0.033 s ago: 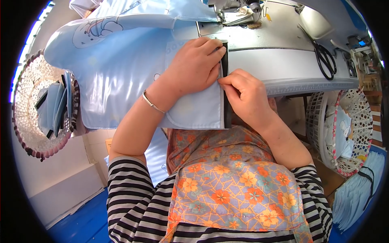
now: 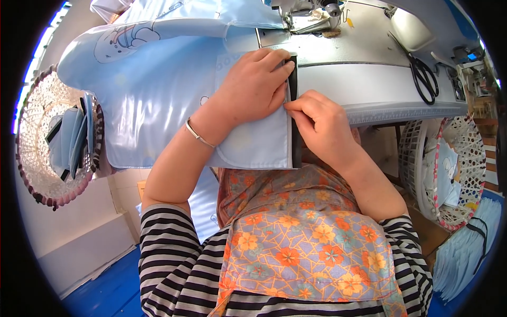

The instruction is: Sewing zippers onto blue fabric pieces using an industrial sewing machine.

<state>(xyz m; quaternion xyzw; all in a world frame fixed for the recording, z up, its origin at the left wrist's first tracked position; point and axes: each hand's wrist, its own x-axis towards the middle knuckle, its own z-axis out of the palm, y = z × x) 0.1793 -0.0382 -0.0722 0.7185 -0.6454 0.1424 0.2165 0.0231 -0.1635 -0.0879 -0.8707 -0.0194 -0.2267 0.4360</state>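
Light-blue fabric piece (image 2: 158, 100) spread over the near edge of the sewing desk (image 2: 369, 90), its lower end hanging off toward the person's lap. Black strip (image 2: 294, 132) runs along the fabric's right edge, from under the left fingertips down past the right hand.

Left hand (image 2: 253, 87) lies flat, palm down, on the fabric; fingers extended and pressing the strip's upper end against the cloth, gripping nothing. Thin bracelet (image 2: 198, 134) on that wrist.

Right hand (image 2: 322, 124) just right of the left, touching it at the fingertips; thumb and forefinger pinched closed on the strip and the fabric edge at mid-length.

Sewing machine head (image 2: 311, 13) straight beyond the left fingertips, near. Black scissors (image 2: 422, 76) on the desk well to the right of the right hand. White openwork basket (image 2: 47, 142) with blue pieces far out past the left elbow; a second such basket (image 2: 454, 169) beyond the right forearm, below desk level
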